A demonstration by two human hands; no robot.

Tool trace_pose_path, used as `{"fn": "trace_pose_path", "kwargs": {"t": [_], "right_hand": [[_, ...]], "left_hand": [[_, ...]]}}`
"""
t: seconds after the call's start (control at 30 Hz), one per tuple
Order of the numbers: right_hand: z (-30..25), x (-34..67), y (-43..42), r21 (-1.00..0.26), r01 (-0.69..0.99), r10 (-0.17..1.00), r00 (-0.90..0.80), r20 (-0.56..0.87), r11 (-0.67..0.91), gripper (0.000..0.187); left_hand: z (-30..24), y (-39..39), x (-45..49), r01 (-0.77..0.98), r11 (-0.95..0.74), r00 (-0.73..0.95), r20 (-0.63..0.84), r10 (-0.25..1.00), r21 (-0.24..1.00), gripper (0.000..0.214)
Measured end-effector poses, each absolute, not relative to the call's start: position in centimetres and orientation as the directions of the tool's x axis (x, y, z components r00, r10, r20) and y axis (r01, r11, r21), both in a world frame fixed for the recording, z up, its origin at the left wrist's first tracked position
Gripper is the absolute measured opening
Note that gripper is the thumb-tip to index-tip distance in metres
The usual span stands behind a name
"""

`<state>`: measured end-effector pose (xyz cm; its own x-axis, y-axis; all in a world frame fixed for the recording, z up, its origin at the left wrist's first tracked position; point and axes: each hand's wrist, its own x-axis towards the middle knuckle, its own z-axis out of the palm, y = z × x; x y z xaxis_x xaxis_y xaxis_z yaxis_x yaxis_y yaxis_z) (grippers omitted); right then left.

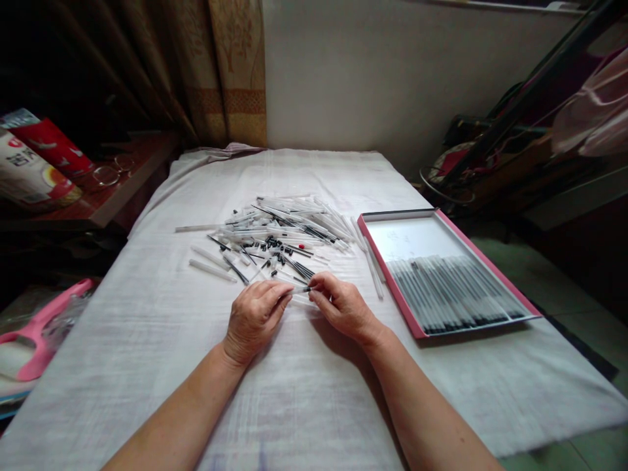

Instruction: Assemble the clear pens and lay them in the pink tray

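Note:
Close in front of me, a clear pen [301, 290] with a dark part at its right end spans the gap between my two hands. My left hand [255, 317] is closed around its left end. The thumb and fingers of my right hand [341, 304] pinch the dark end. Just beyond my fingers lies a loose pile of clear pen barrels [294, 212], dark refills [299, 268] and small black pen plugs [275, 247]. A small red piece [301, 246] sits among them. My fingers partly hide the held pen.
Right of the pile, a pink-edged box [392, 281] holds a row of pens [456, 294]. Several barrels lie along its left side. A white cloth [161, 366] covers the table. Packages [36, 173] and glasses [106, 175] rest on a wooden surface at left, above a pink-handled object [42, 327].

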<state>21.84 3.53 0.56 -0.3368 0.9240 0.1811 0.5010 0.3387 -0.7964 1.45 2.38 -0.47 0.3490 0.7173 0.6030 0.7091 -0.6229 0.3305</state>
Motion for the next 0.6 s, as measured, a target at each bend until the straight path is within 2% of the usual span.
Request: {"fn": "trace_pose_path", "kwargs": {"t": [0.37,0.6], "right_hand": [[0.35,21.72,3.55,-0.776,0.508,0.914,-0.344,0.216,0.374,0.01],[0.13,21.47,3.49,-0.797,0.5,0.928,-0.318,0.194,0.338,0.009]], "left_hand": [[-0.65,2.48,1.39,0.709,-0.622,0.353,0.597,0.72,0.33,0.016],[-1.02,2.46,1.33,0.713,-0.622,0.344,0.612,0.712,0.324,0.015]]}}
